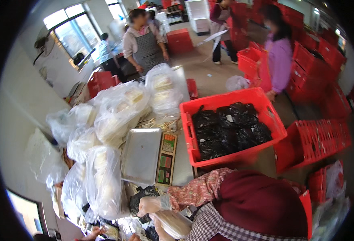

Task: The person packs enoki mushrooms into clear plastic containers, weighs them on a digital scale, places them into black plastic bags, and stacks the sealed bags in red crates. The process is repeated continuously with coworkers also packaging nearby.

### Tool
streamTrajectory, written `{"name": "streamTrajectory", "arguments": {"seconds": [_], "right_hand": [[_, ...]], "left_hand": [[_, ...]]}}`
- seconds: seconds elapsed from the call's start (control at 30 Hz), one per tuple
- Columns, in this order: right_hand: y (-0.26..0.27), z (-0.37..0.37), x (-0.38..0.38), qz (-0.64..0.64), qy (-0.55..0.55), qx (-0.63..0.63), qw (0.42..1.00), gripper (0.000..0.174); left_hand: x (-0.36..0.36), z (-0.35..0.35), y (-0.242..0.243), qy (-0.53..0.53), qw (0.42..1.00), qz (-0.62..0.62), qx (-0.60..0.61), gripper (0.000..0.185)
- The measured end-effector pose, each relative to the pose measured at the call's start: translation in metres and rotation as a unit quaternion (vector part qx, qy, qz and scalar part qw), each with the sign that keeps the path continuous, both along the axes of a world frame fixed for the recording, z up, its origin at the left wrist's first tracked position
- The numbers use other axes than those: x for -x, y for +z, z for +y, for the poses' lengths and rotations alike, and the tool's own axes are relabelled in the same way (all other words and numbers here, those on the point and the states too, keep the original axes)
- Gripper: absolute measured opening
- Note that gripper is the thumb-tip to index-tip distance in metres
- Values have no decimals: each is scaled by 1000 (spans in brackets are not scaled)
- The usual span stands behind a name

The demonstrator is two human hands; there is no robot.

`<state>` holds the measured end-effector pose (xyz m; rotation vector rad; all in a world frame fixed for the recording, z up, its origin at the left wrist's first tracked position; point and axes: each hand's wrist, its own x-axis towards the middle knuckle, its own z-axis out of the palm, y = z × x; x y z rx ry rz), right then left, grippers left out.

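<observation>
Neither of my own hands can be made out. Before me, a co-worker in a dark red top has a gloved hand (149, 206) at a black plastic bag (137, 201) and the other hand beside a clear-wrapped pale bundle (172, 223). At the bottom edge are two more small, partly cut-off hands, one (95, 232) by pale strips; they seem another person's. A metal tray (142, 156) lies beside a digital scale's panel (166, 159). Clear plastic bags of pale food (116, 111) are heaped to the left. A red plastic crate (234, 156) holds black bags (217, 129).
Several people stand beyond the table; one in a purple top (279, 63) is near the crate's far right. Stacked red crates (312, 75) line the right side, and a slatted red crate (315, 141) lies nearer. A pale wall (17, 114) bounds the left.
</observation>
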<state>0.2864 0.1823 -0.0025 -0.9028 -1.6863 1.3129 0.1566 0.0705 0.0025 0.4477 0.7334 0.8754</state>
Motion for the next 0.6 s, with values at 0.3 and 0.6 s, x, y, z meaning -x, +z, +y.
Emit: {"name": "streamTrajectory", "arguments": {"seconds": [0.3, 0.6], "right_hand": [[-30, 31, 35, 101, -225, 6, 969, 40], [-14, 11, 0, 36, -228, -211, 950, 41]], "left_hand": [[-30, 57, 8, -195, 956, 146, -161, 42], [166, 195, -89, -241, 468, 697, -487, 33]]}}
